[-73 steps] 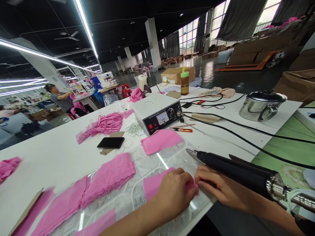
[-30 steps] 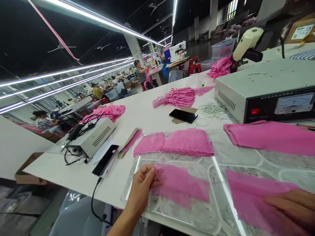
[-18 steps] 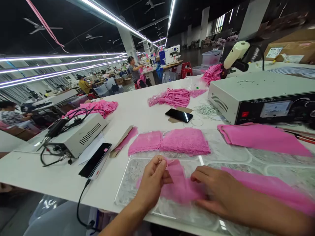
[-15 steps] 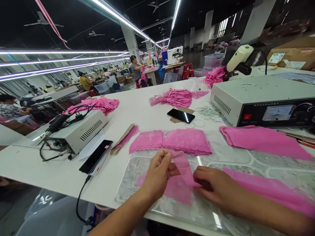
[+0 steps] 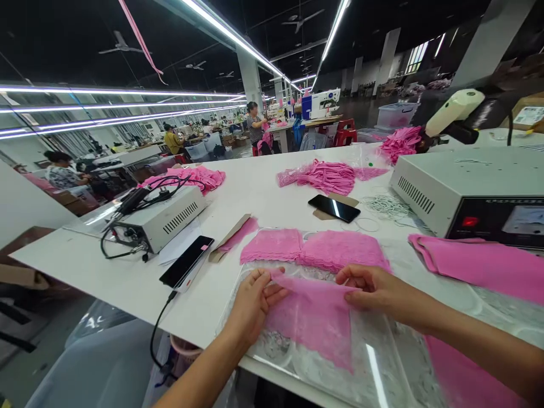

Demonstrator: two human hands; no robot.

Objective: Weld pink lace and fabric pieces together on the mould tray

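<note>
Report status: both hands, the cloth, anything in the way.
Left hand and right hand: each pinching upper edge of pink cloth. Cloth spread between them, above clear mat. Pink stacks just beyond; nothing visibly blocking.

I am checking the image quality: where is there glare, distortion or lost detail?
Head view: white glare streaks cross the clear mat and the phone on brown card; same view: the rightmost pillar leans, perhaps from lens distortion; same view: the held cloth has a clear outline but no readable weave.
</note>
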